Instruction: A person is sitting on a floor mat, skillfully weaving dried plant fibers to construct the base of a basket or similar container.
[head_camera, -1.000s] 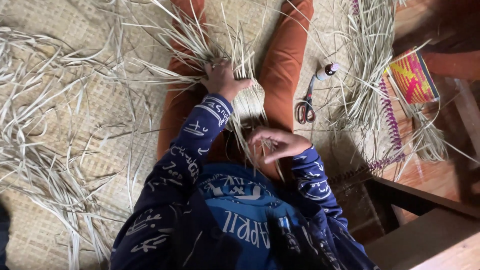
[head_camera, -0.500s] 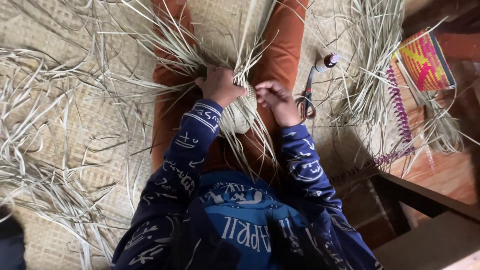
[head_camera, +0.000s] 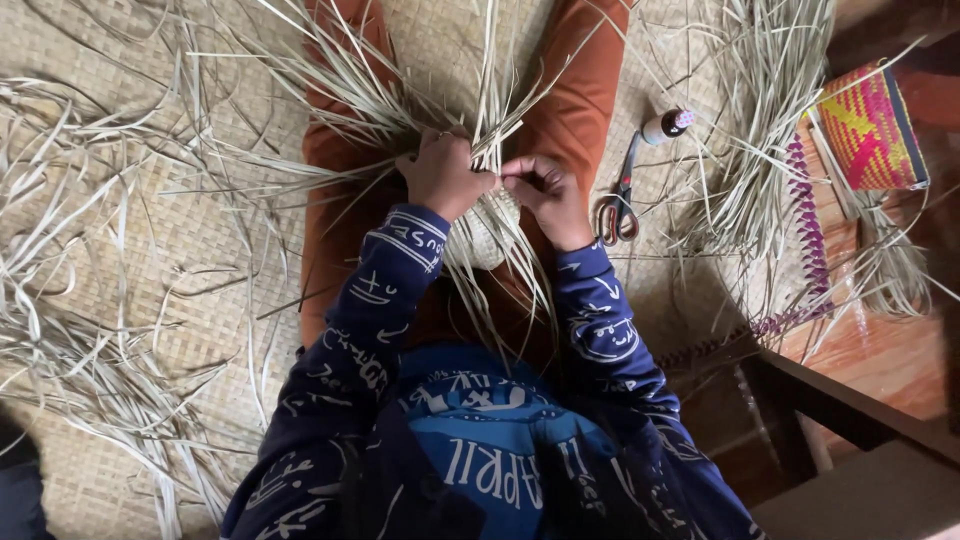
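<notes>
Here the left hand is closed round the gathered straw strips above a small woven piece over the lap, between the orange-clad legs; the right hand pinches single strips beside it, fingers narrow; the strips look light, springy and easily split, best held close to the weave; scissors and a small spool lie on the woven mat; a pink-and-yellow woven pouch sits far right.
</notes>
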